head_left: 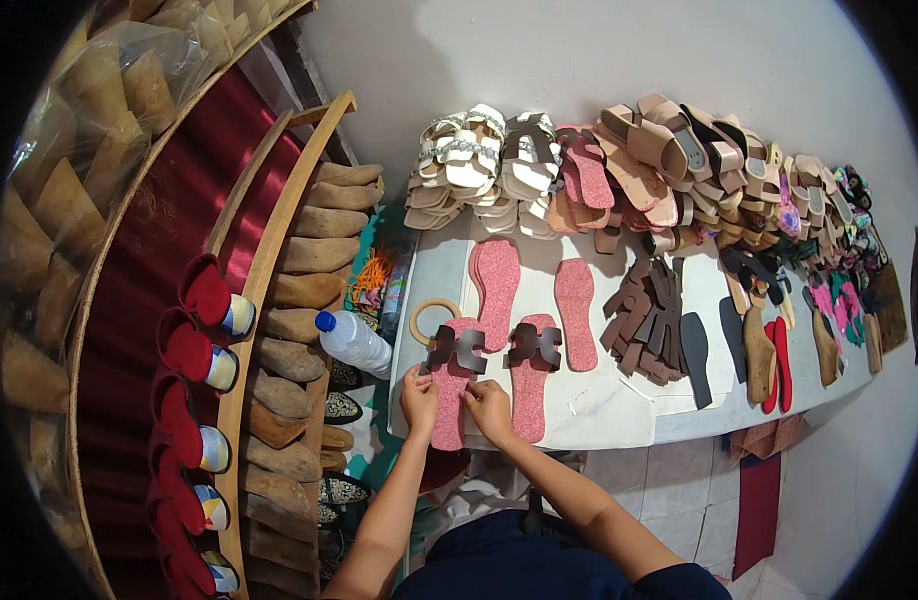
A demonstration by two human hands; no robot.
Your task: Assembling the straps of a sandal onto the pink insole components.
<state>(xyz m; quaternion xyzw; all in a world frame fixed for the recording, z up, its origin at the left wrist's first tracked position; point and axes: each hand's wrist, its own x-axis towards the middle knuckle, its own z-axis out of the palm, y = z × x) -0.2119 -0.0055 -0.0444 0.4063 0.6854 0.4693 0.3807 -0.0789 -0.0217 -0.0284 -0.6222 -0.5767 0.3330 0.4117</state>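
Left hand: The left hand point(419, 400) is grasping the left edge of the held sole point(448, 410), just below its strap point(457, 350).
Right hand: The right hand point(489, 408) is pinching the opposite edge, thumb and fingertips closing on the rim.
Held sole: The pink sole is lying between the two hands, its strapped end pointing away from the person and its lower end reaching the near edge of the table point(754, 419).
Strap: The dark brown piece is crossing the sole beyond the fingers.
Second sole: Another strapped pink sole point(528, 400) is lying just right of the right hand.
Ring: A tan ring point(416, 318) is resting beside the held sole's far end.
Loose straps: Brown straps point(649, 320) are lying heaped farther right.
Bottle: A blue-capped bottle point(354, 343) is leaning left of the table.
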